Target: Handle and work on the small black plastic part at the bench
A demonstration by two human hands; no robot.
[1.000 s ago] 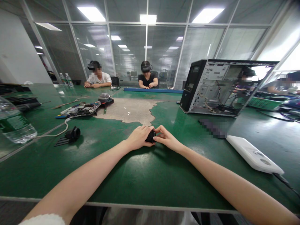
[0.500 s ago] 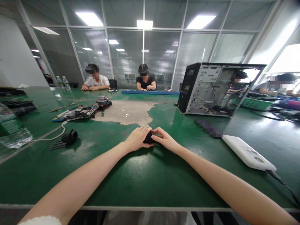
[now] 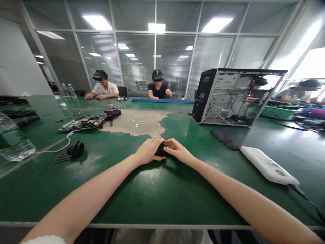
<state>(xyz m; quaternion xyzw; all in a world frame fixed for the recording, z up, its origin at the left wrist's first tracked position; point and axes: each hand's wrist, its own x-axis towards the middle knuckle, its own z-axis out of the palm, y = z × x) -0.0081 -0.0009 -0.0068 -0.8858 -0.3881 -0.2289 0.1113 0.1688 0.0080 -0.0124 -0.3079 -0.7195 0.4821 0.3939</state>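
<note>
Between my hands, just above the green tabletop (image 3: 162, 200), is a small black boxy part (image 3: 160, 149). My left hand (image 3: 147, 150) is wrapped around its left side, with the thumb below and the fingers over the top. On the right side, the thumb and fingertips of my right hand (image 3: 178, 151) pinch its edge. Much of the part is covered by my fingers, so its exact kind cannot be made out. To the left lies another black piece with a round end and thin prongs (image 3: 73, 149).
A circuit board (image 3: 85, 122) with a heatsink and cable lies back left, near a water bottle (image 3: 15, 140). An open computer case (image 3: 225, 96) stands back right. A white power strip (image 3: 269, 165) lies at right. Two people sit opposite; others are at the right.
My hands and the black part look the same. Across the table, the person in black has raised a hand, and the person in white has shifted their hands slightly left.
</note>
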